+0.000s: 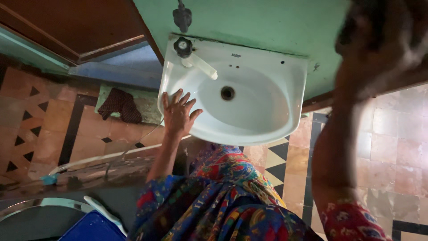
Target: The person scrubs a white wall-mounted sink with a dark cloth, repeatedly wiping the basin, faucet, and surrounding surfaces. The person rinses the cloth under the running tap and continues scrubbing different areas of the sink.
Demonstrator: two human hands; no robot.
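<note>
White wall-mounted washbasin (249, 111), empty, tap (198, 62) at rim.

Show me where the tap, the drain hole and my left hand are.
tap (201, 65), head view, on its white spout.
drain hole (227, 93), head view, on its dark opening.
left hand (178, 115), head view, on the back of the hand.

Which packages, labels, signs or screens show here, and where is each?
Maker's mark: small dark stamp on the white washbasin ledge, right of the tap.
No packages, signs or screens show.
The left hand rests on the basin's rim.
</note>
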